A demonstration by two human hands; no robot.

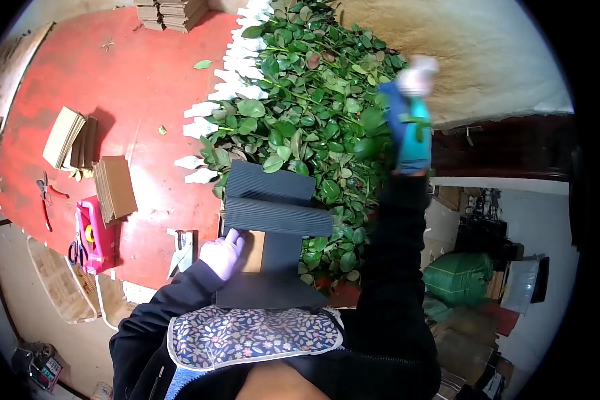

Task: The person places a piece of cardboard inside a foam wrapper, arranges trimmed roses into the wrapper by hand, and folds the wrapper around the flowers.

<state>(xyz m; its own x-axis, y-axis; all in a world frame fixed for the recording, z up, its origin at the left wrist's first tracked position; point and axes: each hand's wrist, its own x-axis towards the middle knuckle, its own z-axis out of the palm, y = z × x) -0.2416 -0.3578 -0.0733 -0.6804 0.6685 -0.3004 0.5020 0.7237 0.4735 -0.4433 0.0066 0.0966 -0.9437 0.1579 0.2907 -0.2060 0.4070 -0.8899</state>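
Observation:
My left hand (pixel 222 255), in a lavender glove, grips the left edge of a black corrugated sheet (pixel 277 217) folded over in front of me. A piece of brown cardboard (pixel 254 252) shows beside its fingers, on the dark surface. Out to the right, my right hand (pixel 415 110) is raised at the far side of the leafy stems, smeared by motion. Blue and teal cover its wrist and a pale blur tops it; whether it holds anything is unclear. Many leafy flower stems (pixel 320 107) lie in a row, white sleeves (pixel 237 70) over their left ends.
On the red table (pixel 147 73) are cardboard stacks (pixel 115 189), red-handled pliers (pixel 47 197), a pink tape dispenser (pixel 95 237), dark-handled scissors (pixel 77 252) and a stapler-like metal tool (pixel 182 252). More cardboard (pixel 173 13) sits at the far edge. A green sack (pixel 459 279) stands right.

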